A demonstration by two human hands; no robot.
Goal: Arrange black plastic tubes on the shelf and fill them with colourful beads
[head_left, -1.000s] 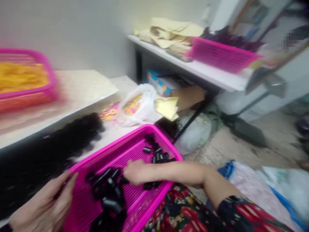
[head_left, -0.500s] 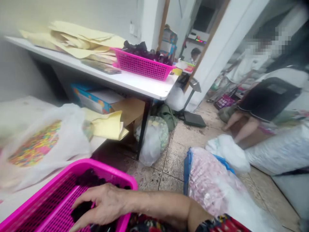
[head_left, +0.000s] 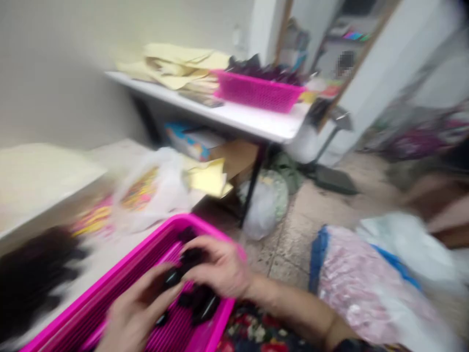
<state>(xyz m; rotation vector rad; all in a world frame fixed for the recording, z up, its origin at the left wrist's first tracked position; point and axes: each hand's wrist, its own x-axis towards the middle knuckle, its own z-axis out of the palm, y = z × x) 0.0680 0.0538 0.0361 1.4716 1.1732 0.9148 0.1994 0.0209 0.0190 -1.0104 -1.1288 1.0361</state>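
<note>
A pink plastic basket [head_left: 210,229] lies in front of me, with glossy black pieces [head_left: 205,305] inside, mostly at its right end. Over it, my right hand [head_left: 223,269] pinches a dark black piece [head_left: 192,256] between thumb and fingers. My left hand [head_left: 137,308] has its thumb and fingers closed round a shiny black piece [head_left: 172,278], close beside the right fingertips. Blur hides the exact kind of these pieces, and I cannot tell whether the two held ones are joined.
To the left are a black heap [head_left: 36,278] and a white plastic bag [head_left: 168,190] of small colourful bits. Behind, a white table [head_left: 252,120] carries another pink basket [head_left: 256,93] and yellowish sheets [head_left: 183,61]. A bag of pinkish packets [head_left: 359,278] and a platform scale [head_left: 335,178] occupy the floor.
My left hand has come into view and closed on a black piece. My right hand, earlier spread low in the basket, now pinches a piece. The view has swung left.
</note>
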